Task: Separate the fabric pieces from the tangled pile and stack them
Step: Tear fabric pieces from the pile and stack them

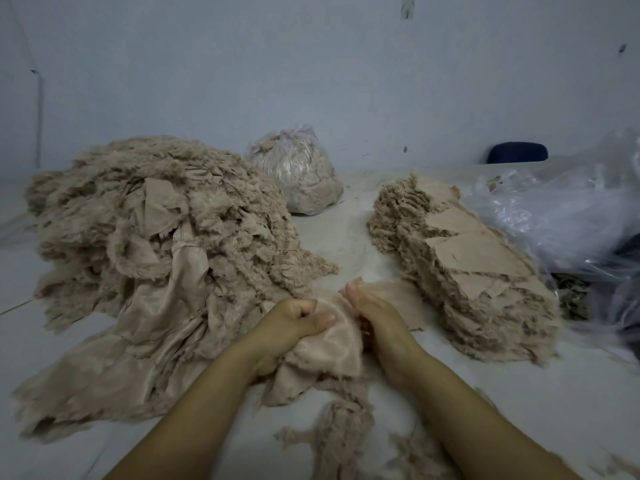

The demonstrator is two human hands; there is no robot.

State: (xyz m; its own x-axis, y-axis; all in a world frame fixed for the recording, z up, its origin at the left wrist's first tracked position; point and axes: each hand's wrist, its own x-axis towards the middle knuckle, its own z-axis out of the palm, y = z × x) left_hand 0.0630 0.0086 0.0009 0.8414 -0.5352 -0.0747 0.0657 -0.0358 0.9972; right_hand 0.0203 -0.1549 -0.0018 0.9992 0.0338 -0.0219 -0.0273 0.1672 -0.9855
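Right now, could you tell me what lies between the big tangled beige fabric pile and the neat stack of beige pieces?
In the head view, a bare stretch of pale surface.

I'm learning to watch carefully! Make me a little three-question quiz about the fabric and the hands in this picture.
1. True or false: the neat stack lies on the left hand's side.
2. What are both hands holding? A) a plastic bag B) a beige fabric piece C) nothing
3. Fill in: behind the tangled pile stands a tied, clear plastic ____ full of scraps.

Key:
1. False. It lies on the right hand's side; the tangled pile is on the left.
2. B
3. bag
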